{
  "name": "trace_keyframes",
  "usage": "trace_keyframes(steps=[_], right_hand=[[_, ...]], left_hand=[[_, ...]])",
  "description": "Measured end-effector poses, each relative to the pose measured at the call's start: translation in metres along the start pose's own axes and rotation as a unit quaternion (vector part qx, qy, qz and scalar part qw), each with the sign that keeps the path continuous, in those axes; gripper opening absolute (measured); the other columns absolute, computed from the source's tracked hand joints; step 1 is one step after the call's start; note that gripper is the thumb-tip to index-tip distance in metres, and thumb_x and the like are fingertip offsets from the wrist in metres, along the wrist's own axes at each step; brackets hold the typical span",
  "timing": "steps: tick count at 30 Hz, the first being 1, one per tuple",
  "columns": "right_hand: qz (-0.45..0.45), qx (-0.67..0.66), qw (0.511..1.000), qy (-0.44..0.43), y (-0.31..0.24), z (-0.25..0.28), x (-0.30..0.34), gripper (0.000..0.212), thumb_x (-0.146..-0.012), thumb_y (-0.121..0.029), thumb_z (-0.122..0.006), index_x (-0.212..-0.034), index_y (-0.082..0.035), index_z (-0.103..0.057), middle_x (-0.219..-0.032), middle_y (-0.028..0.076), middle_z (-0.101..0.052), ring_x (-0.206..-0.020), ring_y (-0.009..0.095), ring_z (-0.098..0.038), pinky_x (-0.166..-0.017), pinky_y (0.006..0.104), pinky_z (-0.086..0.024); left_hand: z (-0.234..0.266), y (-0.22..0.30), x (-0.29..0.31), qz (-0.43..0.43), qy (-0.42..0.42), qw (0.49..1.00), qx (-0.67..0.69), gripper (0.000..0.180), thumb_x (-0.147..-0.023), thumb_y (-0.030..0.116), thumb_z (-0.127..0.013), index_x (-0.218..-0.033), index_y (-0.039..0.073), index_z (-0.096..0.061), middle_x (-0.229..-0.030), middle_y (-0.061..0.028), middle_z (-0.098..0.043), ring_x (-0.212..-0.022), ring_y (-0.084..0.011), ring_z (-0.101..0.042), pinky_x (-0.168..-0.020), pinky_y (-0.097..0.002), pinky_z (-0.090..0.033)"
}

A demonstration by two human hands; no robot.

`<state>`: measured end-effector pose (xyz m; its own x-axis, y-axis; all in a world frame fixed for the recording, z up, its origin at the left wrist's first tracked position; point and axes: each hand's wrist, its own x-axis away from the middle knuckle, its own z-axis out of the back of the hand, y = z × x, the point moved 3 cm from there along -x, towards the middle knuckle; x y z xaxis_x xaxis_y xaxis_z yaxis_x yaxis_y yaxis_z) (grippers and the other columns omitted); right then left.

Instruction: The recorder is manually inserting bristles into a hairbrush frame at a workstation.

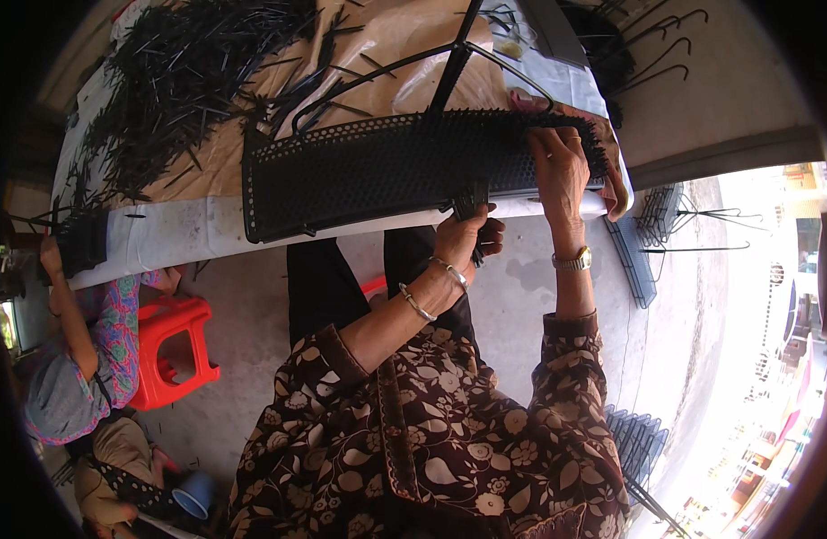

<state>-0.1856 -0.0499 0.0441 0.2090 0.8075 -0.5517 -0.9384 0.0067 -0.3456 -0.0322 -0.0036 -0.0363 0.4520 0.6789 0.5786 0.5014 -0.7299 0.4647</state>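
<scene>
Black perforated panel lies before me along the near edge of the table, on its white cover. Through the head view I see my left hand closed around a bundle of black strips at the panel's near edge. My right hand is narrow, fingers bunched at the far edge, toward the right end; whether a strip is pinched there I cannot tell.

I judge the step to be seating strips in the holes, where spikes already bristle at that end. To do it well, I would hold the bundle close, feed single strips, push each straight through, and follow the rows so no hole is skipped.

Counting: one panel, one held bundle, one loose pile whose strips are too tangled to number, two bracelets on my left wrist, one watch on my right, one red stool, and one blue cup-shaped container at lower left.
</scene>
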Motion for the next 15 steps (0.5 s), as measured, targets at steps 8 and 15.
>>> trace_keyframes(steps=[8,15], right_hand=[[-0.024,0.009,0.999,-0.032,0.000,-0.002,0.000,0.013,-0.085,-0.019,-0.064,-0.096,-0.015,-0.071,-0.084,0.005,-0.057,-0.070,0.020,-0.059,-0.062,0.0342,-0.046],[-0.052,0.043,0.998,-0.008,-0.002,-0.001,0.025,0.021,-0.087,-0.019,-0.063,-0.106,-0.013,-0.069,-0.088,0.008,-0.060,-0.076,0.023,-0.061,-0.066,0.0327,-0.047]], left_hand=[[0.001,0.003,0.006,-0.018,-0.001,1.000,-0.006,0.020,-0.092,0.021,-0.059,-0.096,0.002,-0.062,-0.074,-0.0091,-0.066,-0.060,-0.0163,-0.061,-0.051,-0.0280,-0.047],[0.004,0.000,0.007,-0.022,-0.031,0.999,-0.007,0.022,-0.091,0.022,-0.061,-0.097,0.001,-0.063,-0.076,-0.0094,-0.066,-0.063,-0.0166,-0.062,-0.053,-0.0270,-0.045]])
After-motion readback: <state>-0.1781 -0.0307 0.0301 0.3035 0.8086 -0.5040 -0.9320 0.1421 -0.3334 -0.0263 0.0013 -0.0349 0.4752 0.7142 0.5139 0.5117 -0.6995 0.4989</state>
